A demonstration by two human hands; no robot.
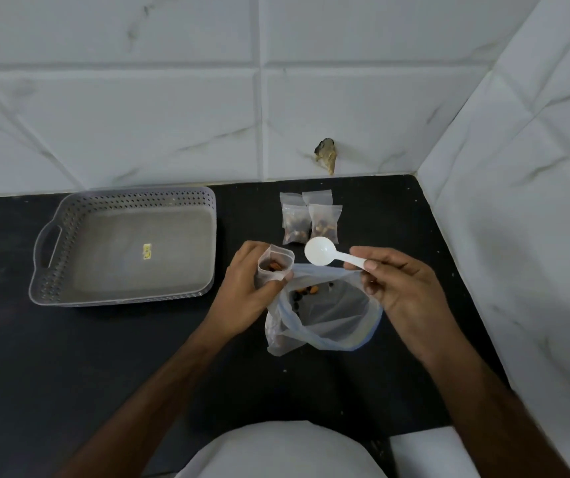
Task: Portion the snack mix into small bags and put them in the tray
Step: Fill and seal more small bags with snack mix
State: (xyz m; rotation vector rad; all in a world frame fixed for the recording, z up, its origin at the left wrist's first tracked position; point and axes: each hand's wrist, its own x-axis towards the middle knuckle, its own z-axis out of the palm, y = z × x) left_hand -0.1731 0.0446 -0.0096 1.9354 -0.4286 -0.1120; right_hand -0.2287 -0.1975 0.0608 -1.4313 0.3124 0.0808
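Observation:
My left hand (242,288) grips a small clear zip bag (274,265), held upright with its mouth open and a few nuts inside. My right hand (404,288) pinches the handle of a white plastic spoon (321,255); its bowl looks empty and hovers just right of the small bag. Below both hands a large clear bag (325,322) lies open on the black counter with snack mix at its far end. Filled small bags (311,220) lie behind the spoon. The grey perforated tray (69,232) sits to the left with no bags in it.
The black counter (104,357) meets white tiled walls behind and on the right. A chipped spot (326,155) marks the back wall. A small yellow sticker (146,251) lies on the tray floor. My white shirt (276,450) fills the bottom edge.

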